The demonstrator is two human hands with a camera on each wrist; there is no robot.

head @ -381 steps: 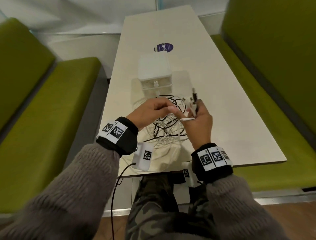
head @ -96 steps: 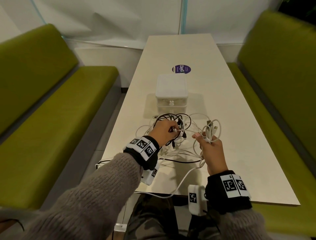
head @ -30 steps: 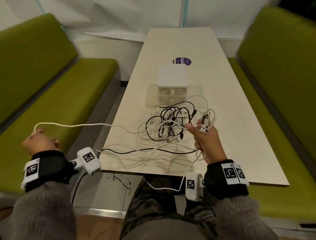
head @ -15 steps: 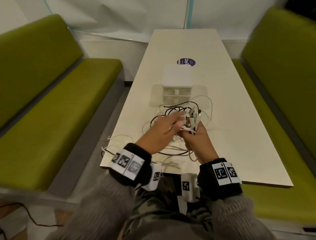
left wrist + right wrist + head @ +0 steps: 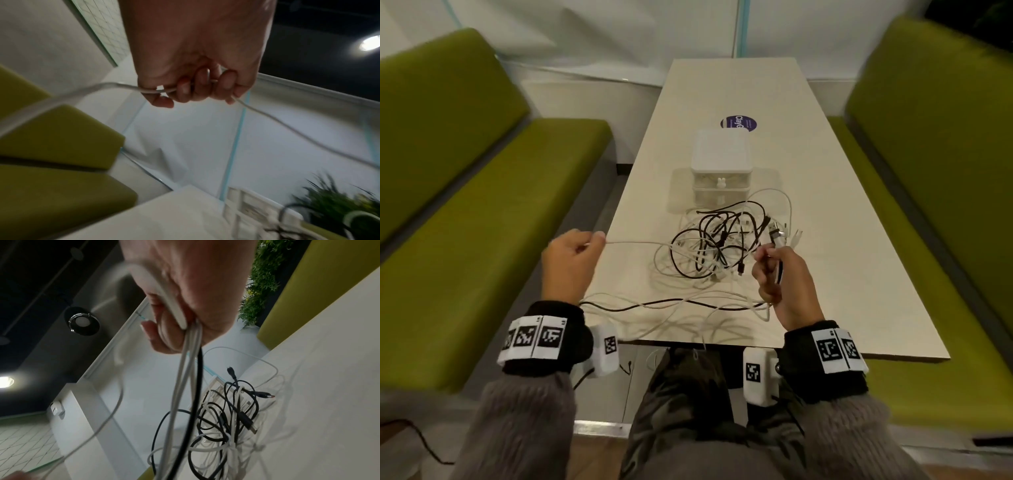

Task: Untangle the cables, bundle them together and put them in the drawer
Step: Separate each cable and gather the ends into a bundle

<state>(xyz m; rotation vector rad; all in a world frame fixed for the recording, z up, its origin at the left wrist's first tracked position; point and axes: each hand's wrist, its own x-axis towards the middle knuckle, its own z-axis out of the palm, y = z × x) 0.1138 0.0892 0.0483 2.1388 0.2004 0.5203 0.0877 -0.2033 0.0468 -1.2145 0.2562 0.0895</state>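
Observation:
A tangle of black and white cables (image 5: 717,245) (image 5: 224,423) lies on the beige table (image 5: 825,240) in front of a small white drawer unit (image 5: 721,171). My left hand (image 5: 571,253) (image 5: 191,87) is raised off the table's left edge, its curled fingers gripping one white cable (image 5: 633,242) that stretches right into the tangle. My right hand (image 5: 779,270) (image 5: 176,324) holds several cable ends upright in its fist, white ones and a black one, with plugs (image 5: 777,234) sticking out above it. Their strands hang down from it to the table.
Green benches (image 5: 482,212) (image 5: 928,192) run along both sides of the table. A purple round sticker (image 5: 738,122) sits behind the drawer unit. Loose cable lengths (image 5: 674,303) trail across the table's near edge and over it toward my lap.
My left hand left the right hand at the tangle and swung out to the left with one white cable, drawing it from the pile. The right hand stayed in place with its cable ends.

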